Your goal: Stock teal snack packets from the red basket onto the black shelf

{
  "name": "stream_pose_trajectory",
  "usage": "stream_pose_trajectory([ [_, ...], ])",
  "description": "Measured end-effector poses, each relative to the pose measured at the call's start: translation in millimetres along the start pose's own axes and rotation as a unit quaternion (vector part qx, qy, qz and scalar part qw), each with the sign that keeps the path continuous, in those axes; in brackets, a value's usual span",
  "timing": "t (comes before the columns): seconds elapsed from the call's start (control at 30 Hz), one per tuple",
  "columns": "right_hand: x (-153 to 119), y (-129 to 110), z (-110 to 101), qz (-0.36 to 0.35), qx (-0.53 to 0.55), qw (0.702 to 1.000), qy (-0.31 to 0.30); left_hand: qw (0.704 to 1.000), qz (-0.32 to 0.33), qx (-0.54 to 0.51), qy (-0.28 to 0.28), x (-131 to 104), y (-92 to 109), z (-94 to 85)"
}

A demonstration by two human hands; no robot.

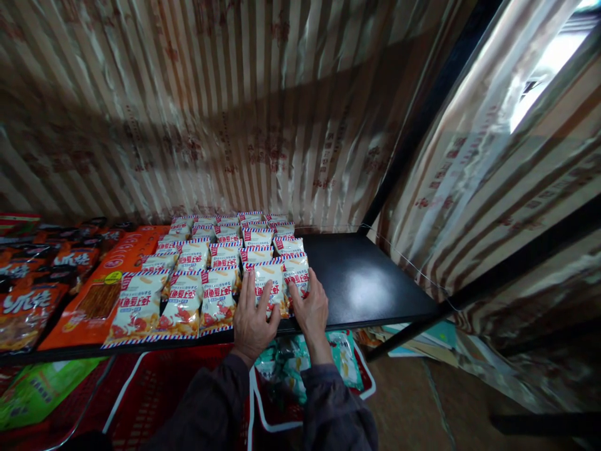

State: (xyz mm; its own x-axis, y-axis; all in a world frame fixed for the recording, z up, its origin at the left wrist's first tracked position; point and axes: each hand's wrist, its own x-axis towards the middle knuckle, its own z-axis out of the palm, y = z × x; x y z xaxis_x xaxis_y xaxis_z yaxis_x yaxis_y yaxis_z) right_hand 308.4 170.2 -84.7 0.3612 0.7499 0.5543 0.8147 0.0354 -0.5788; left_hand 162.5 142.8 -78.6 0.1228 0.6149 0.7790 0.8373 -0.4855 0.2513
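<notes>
Rows of white snack bags (220, 297) with red lettering and red-and-blue striped edges stand on a black shelf (370, 282). My left hand (254, 318) lies with its fingers stretched over the front of a bag (269, 275) in the front row, thumb apart. At the right end of that row, my right hand (311, 308) grips another snack bag (295, 268) by its side, thumb on its face and fingers along its right edge. Parts of both bags are hidden behind the fingers.
Left of the bags lie orange snack packs (89, 307) and black-and-orange packs (30, 307). Below the shelf are a red basket (154, 382) and another basket (367, 369) holding teal packs (345, 360). A dark slanted post (399, 156) and striped curtain (235, 125) border the shelf.
</notes>
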Motion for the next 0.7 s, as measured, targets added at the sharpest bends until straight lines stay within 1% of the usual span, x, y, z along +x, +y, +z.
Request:
stream_pose_trajectory([
  [0.2, 0.7, 1.1, 0.5, 0.012, -0.002, 1.000, -0.013, 1.000, -0.013, -0.001, 0.001, 0.9, 0.7, -0.8],
  [0.37, 0.8, 1.5, 1.1, 0.025, -0.010, 0.999, -0.017, 1.000, -0.020, -0.005, 0.014, 2.0, 0.8, -1.1],
  [0.7, -0.7, 5.6, 4.3, 0.010, -0.009, 1.000, -0.013, 0.999, -0.030, -0.023, -0.003, 1.9, -2.0, -0.6],
])
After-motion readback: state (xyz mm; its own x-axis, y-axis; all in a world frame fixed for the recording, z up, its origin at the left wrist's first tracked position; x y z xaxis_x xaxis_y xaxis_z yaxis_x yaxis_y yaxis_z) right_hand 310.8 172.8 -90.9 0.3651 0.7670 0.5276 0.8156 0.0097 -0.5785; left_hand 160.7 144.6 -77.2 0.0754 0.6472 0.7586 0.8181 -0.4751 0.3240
